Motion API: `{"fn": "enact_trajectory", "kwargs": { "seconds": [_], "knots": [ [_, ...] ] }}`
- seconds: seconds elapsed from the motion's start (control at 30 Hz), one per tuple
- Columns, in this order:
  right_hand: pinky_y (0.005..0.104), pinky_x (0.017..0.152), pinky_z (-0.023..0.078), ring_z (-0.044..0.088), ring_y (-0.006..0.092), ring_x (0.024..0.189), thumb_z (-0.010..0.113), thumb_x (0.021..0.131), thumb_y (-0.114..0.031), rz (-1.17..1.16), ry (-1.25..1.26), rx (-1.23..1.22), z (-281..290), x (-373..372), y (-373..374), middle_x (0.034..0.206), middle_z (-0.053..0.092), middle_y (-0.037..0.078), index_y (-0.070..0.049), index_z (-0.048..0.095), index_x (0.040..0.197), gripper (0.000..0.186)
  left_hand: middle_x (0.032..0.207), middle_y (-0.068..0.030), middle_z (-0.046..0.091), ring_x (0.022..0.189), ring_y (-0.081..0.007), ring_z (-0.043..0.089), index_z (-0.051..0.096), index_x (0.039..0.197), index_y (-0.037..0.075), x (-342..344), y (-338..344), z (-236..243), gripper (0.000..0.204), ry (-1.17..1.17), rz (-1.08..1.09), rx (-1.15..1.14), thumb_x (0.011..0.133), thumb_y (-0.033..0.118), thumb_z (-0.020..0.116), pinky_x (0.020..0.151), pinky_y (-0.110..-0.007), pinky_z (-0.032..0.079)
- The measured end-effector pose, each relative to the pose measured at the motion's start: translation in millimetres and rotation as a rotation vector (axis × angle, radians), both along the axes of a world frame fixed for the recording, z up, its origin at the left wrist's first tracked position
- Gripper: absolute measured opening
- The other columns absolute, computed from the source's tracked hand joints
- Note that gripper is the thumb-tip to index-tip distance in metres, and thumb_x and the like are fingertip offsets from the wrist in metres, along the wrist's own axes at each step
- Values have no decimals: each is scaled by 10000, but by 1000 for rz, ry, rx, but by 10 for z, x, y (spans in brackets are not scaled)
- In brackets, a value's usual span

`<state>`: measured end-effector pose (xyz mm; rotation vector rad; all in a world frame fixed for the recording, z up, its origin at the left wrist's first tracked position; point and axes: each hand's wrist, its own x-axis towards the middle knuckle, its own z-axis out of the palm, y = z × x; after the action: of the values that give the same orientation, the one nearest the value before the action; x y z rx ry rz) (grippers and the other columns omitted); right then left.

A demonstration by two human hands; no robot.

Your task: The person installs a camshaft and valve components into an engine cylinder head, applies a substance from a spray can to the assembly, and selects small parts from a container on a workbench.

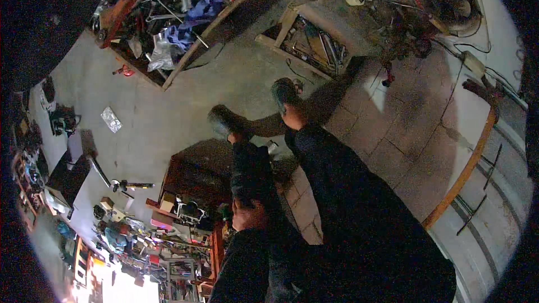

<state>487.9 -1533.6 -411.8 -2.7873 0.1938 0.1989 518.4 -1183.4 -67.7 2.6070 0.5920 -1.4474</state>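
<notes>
My left hand (249, 216) lies against my dark-trousered left leg (251, 177), near the knee. Its fingers look slightly apart, though dim light blurs them, and I make out nothing held. Close by on the left is a brown wooden cabinet or bench (196, 171), with a small box (167, 202) on its near side. Nowhere in the picture does my right hand appear. Both my feet, in dark shoes (285, 92), are on the floor ahead.
A wooden tray (193, 59) full of tools, blue cloth and clear plastic stands ahead left. A smaller wooden tool box (286, 25) sits ahead. On the floor are a silver packet (111, 119) and a red object (124, 70). Corrugated sheets (494, 213) stand right; clutter fills the lower left.
</notes>
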Motion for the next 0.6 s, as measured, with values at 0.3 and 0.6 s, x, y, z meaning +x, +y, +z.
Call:
{"fn": "enact_trajectory", "kwargs": {
  "seconds": [0.3,0.6],
  "knots": [
    [546,998,483,619,421,1112,637,939,-262,-390,671,-129,657,1381,-652,1262,627,283,69,559,1364,544,1408,-226,597,1155,-479,645,569,1402,49,101,490,-37,746,-66,-213,-7,804,493,624,942,-571,536],
    [515,966,508,613,420,1155,644,849,-74,-296,-118,-204,518,2052,-1773,1243,641,263,-23,574,1403,561,1515,-191,514,1170,-479,639,463,1496,63,552,24,172,830,201,-169,55,802,491,625,960,-602,517]
  ]
}}
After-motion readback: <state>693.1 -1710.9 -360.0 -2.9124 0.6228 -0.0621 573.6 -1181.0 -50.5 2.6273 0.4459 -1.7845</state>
